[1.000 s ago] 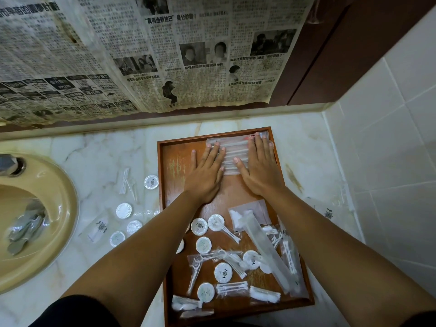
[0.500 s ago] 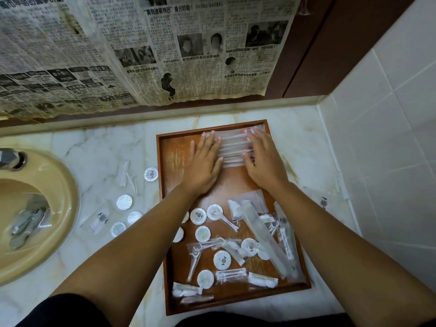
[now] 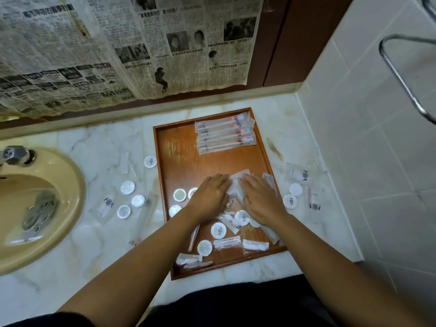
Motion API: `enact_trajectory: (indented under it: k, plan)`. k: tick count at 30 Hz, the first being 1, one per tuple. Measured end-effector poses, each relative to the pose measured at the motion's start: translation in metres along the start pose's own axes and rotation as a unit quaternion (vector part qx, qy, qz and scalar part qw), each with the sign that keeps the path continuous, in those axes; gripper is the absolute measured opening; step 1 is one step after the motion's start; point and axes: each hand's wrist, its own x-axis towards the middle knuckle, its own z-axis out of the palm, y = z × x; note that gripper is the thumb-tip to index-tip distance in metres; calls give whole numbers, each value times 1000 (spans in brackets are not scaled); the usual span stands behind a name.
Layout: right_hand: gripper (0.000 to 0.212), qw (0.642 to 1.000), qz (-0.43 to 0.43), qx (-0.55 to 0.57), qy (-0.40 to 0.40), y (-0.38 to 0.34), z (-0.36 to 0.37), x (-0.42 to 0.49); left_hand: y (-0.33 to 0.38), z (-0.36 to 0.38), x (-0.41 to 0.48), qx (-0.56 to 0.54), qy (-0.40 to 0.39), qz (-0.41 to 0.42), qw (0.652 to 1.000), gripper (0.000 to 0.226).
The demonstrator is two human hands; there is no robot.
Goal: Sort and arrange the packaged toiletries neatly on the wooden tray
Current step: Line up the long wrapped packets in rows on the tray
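Observation:
A wooden tray (image 3: pixel 179 152) lies on the marble counter. At its far right corner sits a neat stack of long clear toothbrush packets (image 3: pixel 225 133). Loose round white packets (image 3: pixel 218 230) and small clear packets (image 3: pixel 255 244) are scattered over the tray's near half. My left hand (image 3: pixel 211 197) and my right hand (image 3: pixel 260 199) lie palm down side by side on a clear plastic packet (image 3: pixel 238 179) in the middle of the tray. Their fingertips are bent onto the packets; what they hold underneath is hidden.
A beige sink (image 3: pixel 35 204) with a tap (image 3: pixel 14 155) is on the left. Round packets (image 3: pixel 127 187) and clear sachets lie on the counter left of the tray, more packets (image 3: pixel 296 190) to its right. Newspaper (image 3: pixel 118 48) hangs behind; a tiled wall (image 3: pixel 365 138) stands right.
Both hands left the toothbrush packet stack at the tray's far end and came back to the loose packets in the middle. The camera view shifted, showing more counter on the right.

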Motion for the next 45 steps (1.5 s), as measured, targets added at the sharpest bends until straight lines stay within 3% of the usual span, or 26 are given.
enact_trajectory:
  k: [9, 12, 15, 18, 23, 26, 30, 33, 36, 41, 45]
  plan:
    - [60, 996, -65, 40, -42, -24, 24, -33, -2, 8, -71, -1, -19, -21, 1000, 48]
    - [48, 993, -102, 53, 36, -26, 18, -35, 1, 7, -80, 27, -13, -10, 1000, 49]
    - [45, 988, 4, -8, 156, -20, 9, -33, 1, 3, -80, 51, 1, -45, 998, 52]
    - [48, 982, 118, -31, 141, -11, 4, -33, 2, 1, -76, 44, -33, -79, 995, 53]
    - [66, 998, 44, -23, 47, -5, 15, -52, 7, 3, -85, 71, -55, -76, 993, 52]
    - [64, 994, 23, 57, 91, -7, 20, -64, 11, 5, -89, 62, -53, -65, 995, 56]
    - [56, 968, 115, 124, 184, -3, 22, -75, 22, 7, -81, 23, -4, 28, 999, 55]
    - [73, 967, 180, 139, 114, 1, 23, -76, 29, 7, -70, 55, 6, 86, 995, 46]
    - [82, 970, 189, 134, 73, 0, 23, -77, 24, 5, -63, 77, 18, 103, 991, 26]
    - [62, 960, 205, 156, 113, -1, 19, -76, 20, -14, -68, 53, 74, 122, 988, 11]
    - [42, 964, 199, 162, 74, -5, 11, -76, 12, -40, -75, -47, 106, 58, 992, 17]
